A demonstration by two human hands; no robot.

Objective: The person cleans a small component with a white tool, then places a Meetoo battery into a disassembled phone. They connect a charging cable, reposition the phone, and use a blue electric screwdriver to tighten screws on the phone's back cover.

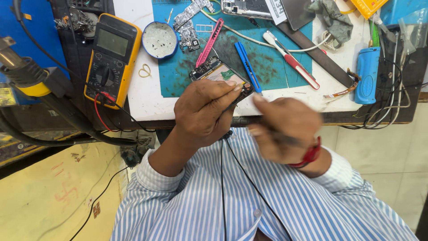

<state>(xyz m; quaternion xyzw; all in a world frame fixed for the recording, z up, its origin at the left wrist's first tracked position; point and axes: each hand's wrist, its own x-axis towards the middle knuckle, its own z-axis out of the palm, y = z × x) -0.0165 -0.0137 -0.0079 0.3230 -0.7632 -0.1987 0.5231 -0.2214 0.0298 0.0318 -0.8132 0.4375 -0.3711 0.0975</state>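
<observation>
Opened phone [221,76] at near edge of teal mat [272,67], back off, board exposed, partly hidden under left hand [203,111]. Left hand closed on phone's near end, fingertips [232,85] pressed on lower corner, grip tight. Right hand [285,129] just beside, to the right, motion-blurred; fingers curled narrow around a thin dark tool [278,137], tool type can't tell. Red band [310,154] on right wrist. Both sleeves blue/white striped.

Around the phone, on mat:
- pink pry tool [209,42] lying diagonal, touching phone's far end
- blue pry tool [248,67] just right of phone, also diagonal
- red/white handled tool [292,60] further right, apart from phone
- round blue-rimmed dish [160,40] at mat's left edge, loose boards [189,27] next to it
- second dismantled phone [247,8] at far edge

Off mat, on white bench top [147,96]: yellow multimeter [111,60] far left w/ red + black leads plugged in; blue cylindrical device [367,76] far right, near cable bundle [392,93]. Grey rag [332,20] top right. Hot-air handle [26,76] w/ yellow collar in foreground left, well apart from both hands. Two thin black wires [236,178] running down shirt front from bench edge.
</observation>
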